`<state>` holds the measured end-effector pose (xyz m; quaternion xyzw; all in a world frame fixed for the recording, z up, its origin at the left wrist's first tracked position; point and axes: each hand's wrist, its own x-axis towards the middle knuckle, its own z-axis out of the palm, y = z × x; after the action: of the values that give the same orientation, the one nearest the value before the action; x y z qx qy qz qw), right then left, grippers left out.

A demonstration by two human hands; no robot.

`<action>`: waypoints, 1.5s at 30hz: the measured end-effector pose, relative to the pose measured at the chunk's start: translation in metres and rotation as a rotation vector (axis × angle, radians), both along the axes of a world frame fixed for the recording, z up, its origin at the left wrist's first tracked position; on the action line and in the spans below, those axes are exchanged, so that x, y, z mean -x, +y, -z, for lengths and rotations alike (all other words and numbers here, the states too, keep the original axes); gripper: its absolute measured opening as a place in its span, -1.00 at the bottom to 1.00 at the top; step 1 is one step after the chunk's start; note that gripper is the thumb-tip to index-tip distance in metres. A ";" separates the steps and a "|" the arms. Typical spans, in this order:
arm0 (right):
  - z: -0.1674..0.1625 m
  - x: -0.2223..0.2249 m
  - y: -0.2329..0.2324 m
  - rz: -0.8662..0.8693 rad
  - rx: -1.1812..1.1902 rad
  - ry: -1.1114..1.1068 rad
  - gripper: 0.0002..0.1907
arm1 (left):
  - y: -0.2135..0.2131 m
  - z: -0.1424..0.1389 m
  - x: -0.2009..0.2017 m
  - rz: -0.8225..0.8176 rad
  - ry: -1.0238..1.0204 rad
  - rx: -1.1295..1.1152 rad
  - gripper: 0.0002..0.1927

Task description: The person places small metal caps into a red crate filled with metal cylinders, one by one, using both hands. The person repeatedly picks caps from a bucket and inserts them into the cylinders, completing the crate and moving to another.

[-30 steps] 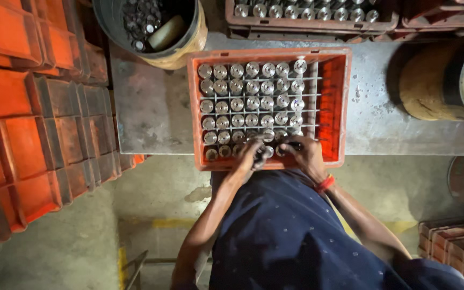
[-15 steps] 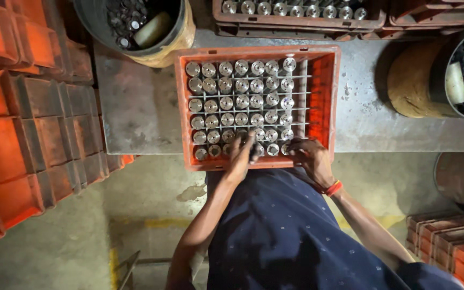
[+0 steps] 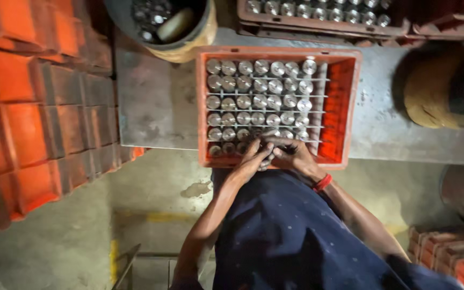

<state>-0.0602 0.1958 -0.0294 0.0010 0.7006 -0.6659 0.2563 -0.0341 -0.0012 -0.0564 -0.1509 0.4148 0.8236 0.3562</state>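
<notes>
- At the near edge of the orange crate (image 3: pixel 350 107), both hands meet over the front row of metal cylinders (image 3: pixel 259 102).
- Left hand (image 3: pixel 253 157): fingers curled down onto the cylinders at the crate's near wall, touching them; whether it grips one cannot be told.
- Right hand (image 3: pixel 296 156): fingers bent and pressed close against the left hand, resting on the same front row; a red band (image 3: pixel 322 183) sits on its wrist. Grip likewise cannot be told.
- Crate contents: shiny round-topped cylinders stand upright in rows, filling the left and middle part; the right strip of the crate is bare.
- Crate rests on a grey metal table (image 3: pixel 157 107), near its front edge.
- Second crate (image 3: pixel 323 16) with similar cylinders lies beyond, at the table's far side.
- Round tub (image 3: pixel 162 27) holding loose metal parts stands at the far left of the table.
- Stacked orange crates (image 3: pixel 33 107) stand to the left, well apart from the hands.
- Person's dark blue garment (image 3: pixel 285 236) fills the lower view.
</notes>
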 end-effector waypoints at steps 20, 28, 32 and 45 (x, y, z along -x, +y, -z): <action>-0.019 0.049 -0.125 -0.123 -0.232 0.209 -0.74 | -0.102 0.000 -0.006 -0.360 0.114 0.075 -0.63; -0.004 0.052 -0.114 0.167 -0.132 -0.069 -0.75 | -0.085 0.010 0.005 -0.445 0.040 0.225 -0.68; 0.004 0.067 -0.120 -0.069 -0.565 0.751 -0.83 | -0.088 0.008 -0.004 -0.524 0.049 0.261 -0.76; 0.005 0.064 -0.118 -0.186 -0.108 0.159 -0.70 | -0.080 -0.025 0.025 -0.666 0.357 0.414 -0.66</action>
<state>-0.1241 0.0776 -0.0343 -0.1031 0.7506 -0.5985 0.2603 -0.0590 -0.0816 -0.0317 -0.2000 0.5551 0.8062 -0.0445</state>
